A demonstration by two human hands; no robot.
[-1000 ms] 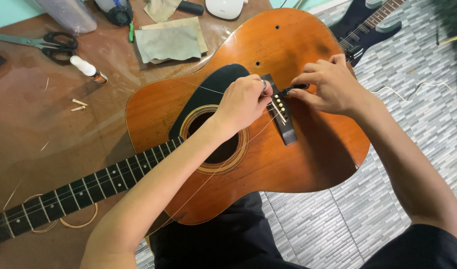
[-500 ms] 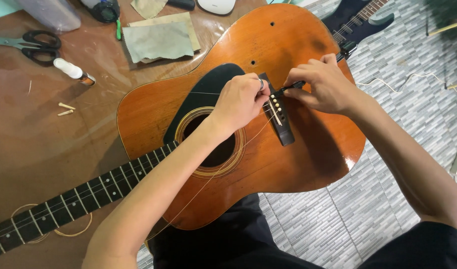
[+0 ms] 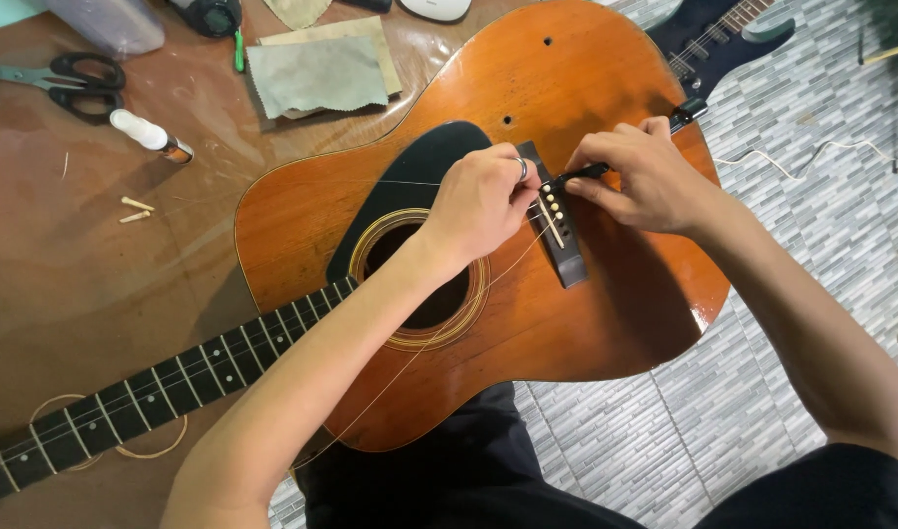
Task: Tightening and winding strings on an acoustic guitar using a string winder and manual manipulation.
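Head view: acoustic guitar (image 3: 566, 88) lies across the lap and table edge, body to the right; left hand (image 3: 483, 201) closed, pinching at the bridge (image 3: 564, 250) near the pale bridge pins (image 3: 552, 203); right hand (image 3: 640, 171) gripping a small black tool (image 3: 578, 176) whose tip meets the pins; a thin string (image 3: 439, 328) runs slack along the body. Risks, as judged: tool may slip and mark the top if levered hard; pin could snap; loose string end may flick up; guitar may slide off the lap.
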